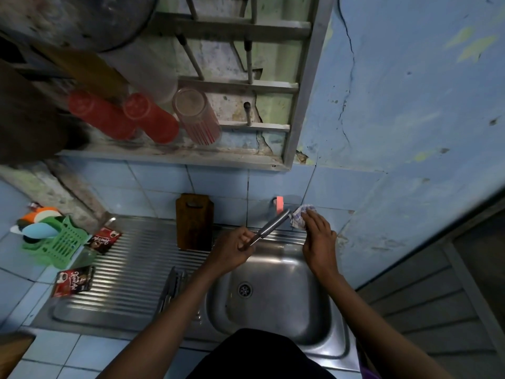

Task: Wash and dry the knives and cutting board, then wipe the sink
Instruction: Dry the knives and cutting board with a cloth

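My left hand (237, 247) grips the handle of a knife (273, 223) above the back rim of the steel sink (276, 307), the blade pointing up and to the right. My right hand (318, 236) holds a crumpled checked cloth (300, 218) against the blade's tip. A brown wooden cutting board (194, 221) stands upright against the tiled wall behind the draining board. Other knives (172, 289) lie flat on the ribbed draining board, just left of the basin.
A tap with a pink handle (279, 205) sticks out of the wall behind the knife. A green basket (58, 243) with plastic spoons and two coffee sachets (73, 280) sit at the left. Red cups (151, 117) rest on the wall rack (175, 157) overhead.
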